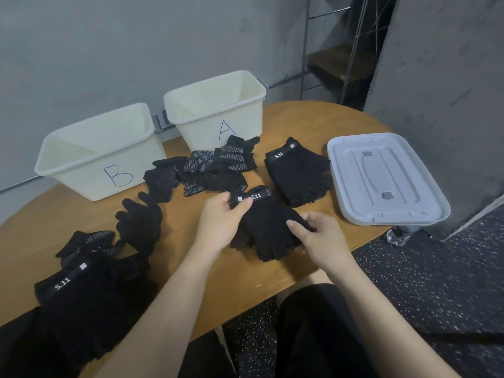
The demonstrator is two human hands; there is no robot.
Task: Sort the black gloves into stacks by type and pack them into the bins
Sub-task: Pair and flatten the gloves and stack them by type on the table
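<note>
A black fingerless glove [268, 227] with a "5.11" cuff strap lies at the table's middle front. My left hand [222, 222] pinches its cuff and my right hand [317, 236] grips its right edge near the finger openings. A neat stack of the same fingerless gloves [298, 173] sits just behind to the right. A loose heap of dotted-palm gloves [215, 165] lies in front of bin A [240, 113]. Bin B [81, 159] stands to the left. A full-fingered knit glove [140, 222] and a mixed pile of gloves [81, 290] lie at the front left.
A grey plastic lid [381, 178] lies on the table's right end, partly over the edge. Both cream bins look empty inside. The round wooden table [286, 276] has its front edge close to my lap. A grey wall stands behind, a metal shelf at the back right.
</note>
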